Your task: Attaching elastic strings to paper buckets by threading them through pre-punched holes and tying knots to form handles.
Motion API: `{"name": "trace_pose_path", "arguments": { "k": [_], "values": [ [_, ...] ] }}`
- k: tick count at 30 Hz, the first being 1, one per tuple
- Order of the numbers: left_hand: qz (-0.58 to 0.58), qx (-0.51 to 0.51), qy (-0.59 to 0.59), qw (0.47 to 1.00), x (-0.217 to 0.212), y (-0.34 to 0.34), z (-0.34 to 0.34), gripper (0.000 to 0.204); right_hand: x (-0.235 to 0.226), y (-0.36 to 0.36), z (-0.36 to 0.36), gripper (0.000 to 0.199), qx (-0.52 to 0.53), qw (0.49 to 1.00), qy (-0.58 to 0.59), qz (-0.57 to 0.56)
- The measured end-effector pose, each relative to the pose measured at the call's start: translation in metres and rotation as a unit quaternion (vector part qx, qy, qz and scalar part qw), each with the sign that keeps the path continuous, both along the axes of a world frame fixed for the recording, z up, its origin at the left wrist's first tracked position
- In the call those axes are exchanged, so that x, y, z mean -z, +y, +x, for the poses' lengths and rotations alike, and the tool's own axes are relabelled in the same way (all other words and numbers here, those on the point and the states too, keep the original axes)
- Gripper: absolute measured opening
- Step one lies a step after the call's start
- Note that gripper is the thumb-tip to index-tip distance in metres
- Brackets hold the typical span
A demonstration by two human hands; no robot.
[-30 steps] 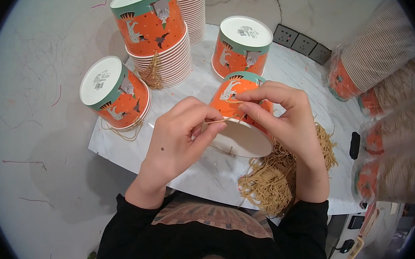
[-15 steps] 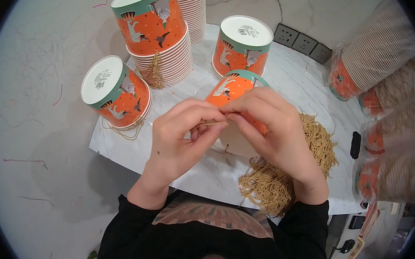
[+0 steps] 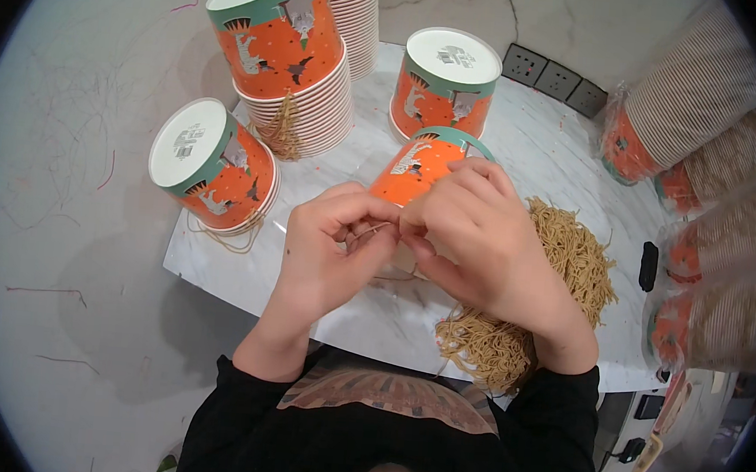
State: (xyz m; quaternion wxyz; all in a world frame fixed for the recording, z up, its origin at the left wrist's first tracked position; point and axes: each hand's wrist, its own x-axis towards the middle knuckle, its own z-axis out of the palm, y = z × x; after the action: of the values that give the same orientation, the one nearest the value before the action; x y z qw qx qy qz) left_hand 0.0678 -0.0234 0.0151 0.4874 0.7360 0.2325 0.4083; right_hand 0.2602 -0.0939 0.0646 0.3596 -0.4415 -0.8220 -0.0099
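White marbled table [image 3: 379, 329]; pale wall [image 3: 440, 6] behind. Left hand [image 3: 334, 233]: thumb and forefinger pinched narrow on a tan string [image 3: 375, 229]. Right hand [image 3: 476, 235]: fingers curled, tips meeting those of the left; its hold cannot be told. One orange paper tub [image 3: 408, 174]: on its side, just beyond the hands, long axis running front to back, base far, mouth near and mostly hidden; right hand nearer, overlapping it. Heap of string [image 3: 575, 265]: right of the right hand. Upturned tub [image 3: 447, 91]: farther back.
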Motion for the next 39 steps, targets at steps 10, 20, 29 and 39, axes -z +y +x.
{"name": "trace_pose_path", "arguments": {
  "k": [10,20,29,39],
  "values": [
    [-0.238,0.058,-0.058,0.968,-0.008,0.006,-0.004,0.011,0.003,0.002,0.0,0.028,0.017,0.999,-0.05,0.012],
    [-0.265,0.031,-0.076,0.961,-0.009,0.005,-0.002,0.008,0.004,0.003,-0.005,0.026,0.04,0.998,-0.006,0.041],
    [-0.166,-0.021,-0.151,0.974,0.002,0.002,0.009,0.012,0.007,0.005,-0.007,0.02,0.034,0.999,-0.004,0.037],
    [-0.055,-0.081,-0.215,0.972,0.012,-0.009,0.022,0.016,0.007,0.008,-0.001,0.02,0.028,0.997,0.06,-0.031]
  ]
}}
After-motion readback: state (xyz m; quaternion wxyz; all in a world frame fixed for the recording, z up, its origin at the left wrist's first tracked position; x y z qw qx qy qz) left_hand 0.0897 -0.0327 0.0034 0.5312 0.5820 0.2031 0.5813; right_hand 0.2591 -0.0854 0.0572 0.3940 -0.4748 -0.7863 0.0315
